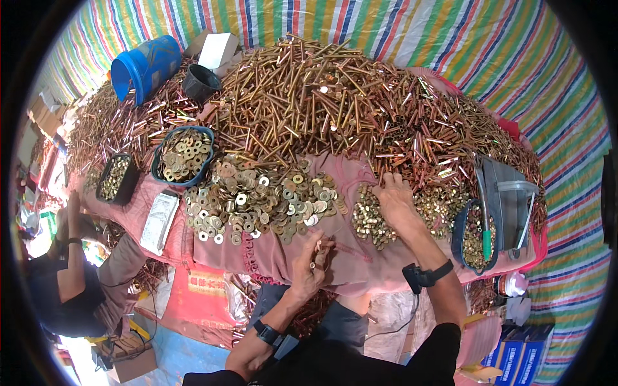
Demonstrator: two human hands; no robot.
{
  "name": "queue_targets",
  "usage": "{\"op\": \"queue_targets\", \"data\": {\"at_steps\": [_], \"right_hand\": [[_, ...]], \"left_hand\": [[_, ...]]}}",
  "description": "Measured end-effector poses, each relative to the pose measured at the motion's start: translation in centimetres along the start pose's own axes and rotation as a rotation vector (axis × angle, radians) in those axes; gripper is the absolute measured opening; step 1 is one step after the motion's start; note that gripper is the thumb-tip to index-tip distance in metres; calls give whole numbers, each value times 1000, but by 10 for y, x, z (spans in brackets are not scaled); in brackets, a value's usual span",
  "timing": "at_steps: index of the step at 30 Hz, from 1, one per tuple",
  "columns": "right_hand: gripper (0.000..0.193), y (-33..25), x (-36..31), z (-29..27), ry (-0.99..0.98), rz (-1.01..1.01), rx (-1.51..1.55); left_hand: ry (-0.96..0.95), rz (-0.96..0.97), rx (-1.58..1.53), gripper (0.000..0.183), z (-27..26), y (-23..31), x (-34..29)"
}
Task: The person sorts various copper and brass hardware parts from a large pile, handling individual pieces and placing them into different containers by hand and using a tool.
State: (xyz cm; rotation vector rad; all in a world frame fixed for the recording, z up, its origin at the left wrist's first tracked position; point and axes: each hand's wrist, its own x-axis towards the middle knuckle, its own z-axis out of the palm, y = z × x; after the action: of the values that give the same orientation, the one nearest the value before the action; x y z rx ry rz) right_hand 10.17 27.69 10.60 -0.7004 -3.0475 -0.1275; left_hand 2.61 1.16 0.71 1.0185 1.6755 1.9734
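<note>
Left hand (309, 270) holding small piece (313, 264) (metal, apparently); right hand (395, 197) at nuts (369, 222).

Striped sheeting (570, 138) as walls — blue floor (193, 341) — bright light at left

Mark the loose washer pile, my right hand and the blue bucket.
Loose washer pile (257, 201): head view, middle of the heap.
Right hand (394, 198): head view, back of the hand.
Blue bucket (156, 63): head view, outer side wall.

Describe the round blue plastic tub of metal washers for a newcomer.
Find the heap of brassy metal rods. At its near edge, left of centre, stands the round blue tub. Unlike the black rectangular box to its left, it holds flat, ring-shaped washers.
</note>
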Motion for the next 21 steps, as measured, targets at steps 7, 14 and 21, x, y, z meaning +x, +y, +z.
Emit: {"op": "queue_targets", "data": {"at_steps": [7, 14, 21], "right_hand": [[20, -10, -37, -16, 390, 158, 687], [20, -87, -82, 13, 44, 346, 1566], [33, -117, -97, 20, -10, 174, 1142]], "left_hand": [[2, 63, 124, 34, -2, -1, 0], [-36, 24, 166, 32, -5, 1, 1], [23, 21, 113, 27, 1, -5, -1]]}}
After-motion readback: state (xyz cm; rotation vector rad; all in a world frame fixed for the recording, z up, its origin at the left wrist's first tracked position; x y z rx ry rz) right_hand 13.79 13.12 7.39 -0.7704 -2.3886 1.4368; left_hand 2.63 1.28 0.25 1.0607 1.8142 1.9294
